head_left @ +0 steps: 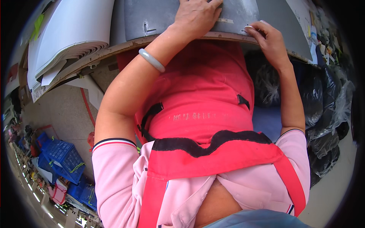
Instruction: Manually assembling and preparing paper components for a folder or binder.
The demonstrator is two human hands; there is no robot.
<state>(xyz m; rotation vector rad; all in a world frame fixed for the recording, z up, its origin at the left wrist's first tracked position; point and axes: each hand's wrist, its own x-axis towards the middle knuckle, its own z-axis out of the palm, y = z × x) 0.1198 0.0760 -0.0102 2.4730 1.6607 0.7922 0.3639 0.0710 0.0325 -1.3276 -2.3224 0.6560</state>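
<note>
My left hand [198,16] lies palm down on a dark grey board [163,15], its fingers stretched toward the upper edge of the view, where the tips are cut off. A pale bangle [151,60] circles that forearm. At the board's near right corner, the thumb and forefinger of my right hand [268,37] are pinched together. A small whitish bit shows at the pinch, too small to name. Beside it is a light corner mark on the board. A matching L-shaped mark [148,29] sits near the board's left corner.
A thick stack of white sheets [81,30] curls over the table's left side. Black and clear plastic bags [323,110] crowd the right. Blue crates [65,155] stand on the floor at left. My red apron [201,98] is close against the table edge.
</note>
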